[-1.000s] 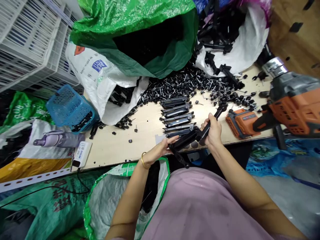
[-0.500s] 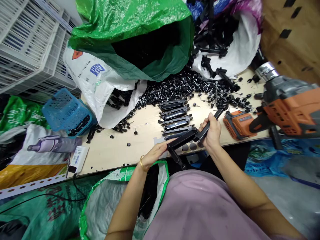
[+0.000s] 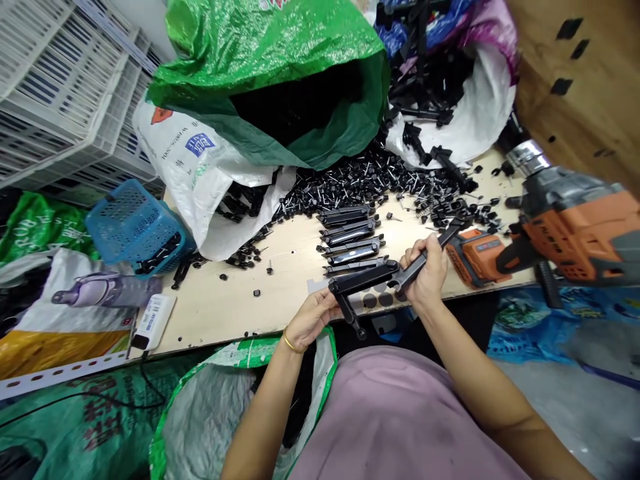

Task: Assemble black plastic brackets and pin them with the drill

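Observation:
A black jointed plastic arm is held across the table's front edge, its sections meeting at angles. My left hand, with a gold bangle at the wrist, has its fingers closed at the arm's left joint, where a short section hangs down. My right hand is wrapped round the right section, which slants up past the fist. Just behind the held arm, several similar black folded arms lie in a row. Beyond them spreads a heap of small black-headed pieces with metal pins.
An orange and grey power tool stands at right. A green sack and a white sack lie open behind. At left are a blue basket, a purple bottle and a white box. An open sack sits below the edge.
My left hand has turned and its fingers have curled round the arm's left joint, where they lay straighter before. The right hand has shifted slightly down and right. The view has tilted a little.

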`<action>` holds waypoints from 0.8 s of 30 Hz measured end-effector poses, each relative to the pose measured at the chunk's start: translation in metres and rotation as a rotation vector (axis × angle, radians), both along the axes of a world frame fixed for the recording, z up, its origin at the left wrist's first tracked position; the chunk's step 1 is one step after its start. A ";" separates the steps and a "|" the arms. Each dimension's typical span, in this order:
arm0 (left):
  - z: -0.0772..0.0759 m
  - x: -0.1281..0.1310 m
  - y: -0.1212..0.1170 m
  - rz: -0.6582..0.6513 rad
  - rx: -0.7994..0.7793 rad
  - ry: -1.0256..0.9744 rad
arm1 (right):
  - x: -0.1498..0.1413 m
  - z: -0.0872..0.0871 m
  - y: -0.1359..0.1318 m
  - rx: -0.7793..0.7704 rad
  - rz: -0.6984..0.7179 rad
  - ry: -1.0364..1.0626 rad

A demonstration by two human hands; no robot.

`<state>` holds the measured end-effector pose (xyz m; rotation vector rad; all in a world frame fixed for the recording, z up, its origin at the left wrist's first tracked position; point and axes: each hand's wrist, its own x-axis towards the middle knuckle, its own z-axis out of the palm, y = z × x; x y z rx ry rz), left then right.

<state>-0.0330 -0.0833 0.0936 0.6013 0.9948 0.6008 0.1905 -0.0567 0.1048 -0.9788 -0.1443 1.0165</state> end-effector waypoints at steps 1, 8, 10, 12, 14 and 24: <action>-0.001 0.002 -0.003 0.041 -0.013 -0.022 | 0.000 0.002 -0.002 0.017 -0.011 -0.027; -0.002 0.007 -0.012 0.145 -0.020 -0.047 | -0.003 0.013 -0.016 0.144 0.058 -0.144; 0.000 0.004 -0.012 0.143 0.032 -0.004 | -0.004 0.014 -0.017 0.141 0.082 -0.152; 0.004 0.001 -0.011 0.119 0.078 0.061 | -0.005 0.012 -0.016 0.102 0.073 -0.146; 0.009 -0.005 -0.009 0.039 0.156 0.171 | -0.006 0.007 -0.014 0.049 0.046 -0.125; 0.039 0.014 -0.014 -0.620 1.417 1.071 | -0.021 -0.012 -0.015 -0.142 0.051 0.082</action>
